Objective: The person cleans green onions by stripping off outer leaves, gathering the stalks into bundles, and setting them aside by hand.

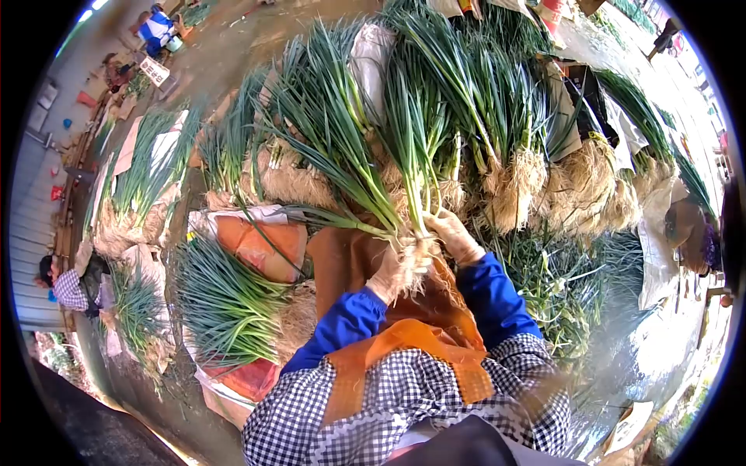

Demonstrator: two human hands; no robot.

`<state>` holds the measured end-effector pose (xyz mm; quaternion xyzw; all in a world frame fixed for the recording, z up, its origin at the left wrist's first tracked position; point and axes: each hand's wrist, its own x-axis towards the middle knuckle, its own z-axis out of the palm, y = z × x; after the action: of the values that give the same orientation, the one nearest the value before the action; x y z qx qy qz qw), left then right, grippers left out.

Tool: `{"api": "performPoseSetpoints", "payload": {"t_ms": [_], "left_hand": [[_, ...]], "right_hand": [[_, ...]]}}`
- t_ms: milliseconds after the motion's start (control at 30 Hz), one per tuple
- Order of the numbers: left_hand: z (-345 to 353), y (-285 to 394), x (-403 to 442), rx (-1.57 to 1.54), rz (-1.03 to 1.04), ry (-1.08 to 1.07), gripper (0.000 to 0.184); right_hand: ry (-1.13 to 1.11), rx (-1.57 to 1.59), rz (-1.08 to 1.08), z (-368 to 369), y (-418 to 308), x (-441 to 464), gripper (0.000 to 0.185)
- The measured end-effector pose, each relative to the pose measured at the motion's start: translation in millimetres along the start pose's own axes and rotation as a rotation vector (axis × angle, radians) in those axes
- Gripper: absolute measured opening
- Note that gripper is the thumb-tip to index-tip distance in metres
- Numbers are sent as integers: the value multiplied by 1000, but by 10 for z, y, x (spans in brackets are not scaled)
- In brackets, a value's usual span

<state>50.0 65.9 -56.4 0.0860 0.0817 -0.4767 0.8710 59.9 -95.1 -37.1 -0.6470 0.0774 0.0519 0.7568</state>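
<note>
My left hand is closed round the root end of a few green onions, whose stalks fan up and to the left. Pale stringy roots poke out below its fingers. Just to the right, my right hand has its fingers closed on the white lower stalks of green onions that point upward. The two hands nearly touch, above an orange-brown apron on my lap. Beyond them lies a large heap of green onions with shaggy, straw-coloured roots facing me.
To my left, a bundle of green onions lies by orange-red sacking. Loose green leaves are strewn on the ground at right. More bundles lie farther left. Other people work at far left, one in a checked sleeve.
</note>
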Motion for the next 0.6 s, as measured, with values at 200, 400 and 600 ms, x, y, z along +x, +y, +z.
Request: {"api": "performPoseSetpoints", "payload": {"t_ms": [200, 400, 600], "left_hand": [[141, 46, -428, 13, 281, 304, 27], [361, -12, -428, 149, 248, 356, 24], [34, 2, -324, 176, 247, 165, 26]], "right_hand": [[152, -1276, 17, 624, -732, -170, 25], [-184, -530, -122, 356, -425, -219, 48], [43, -295, 231, 161, -452, 531, 52]]}}
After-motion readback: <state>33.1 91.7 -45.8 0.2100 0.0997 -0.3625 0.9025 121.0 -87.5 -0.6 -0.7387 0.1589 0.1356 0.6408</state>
